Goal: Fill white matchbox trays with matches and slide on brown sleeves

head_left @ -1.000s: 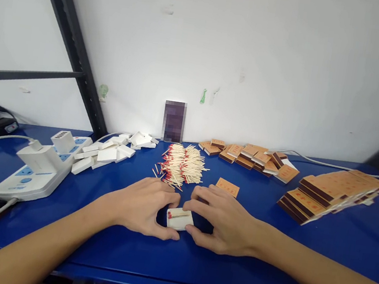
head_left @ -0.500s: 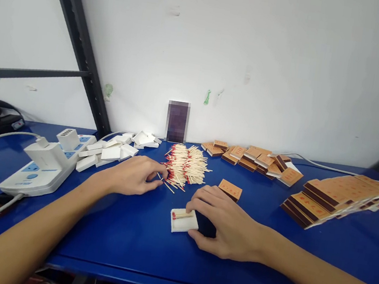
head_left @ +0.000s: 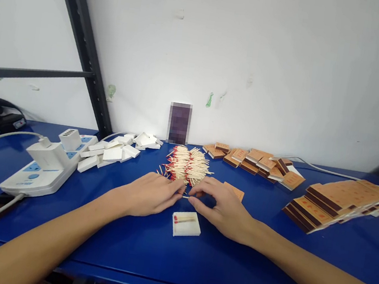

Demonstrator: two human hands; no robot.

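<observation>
The right grip has left the tray nearside of it, slightly parted at a sideways matchstick the left grip pinches.

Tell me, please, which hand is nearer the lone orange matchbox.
Right: the right hand is just in front of the matchbox, partly hiding it; the left hand is farther off, to its left.
</observation>
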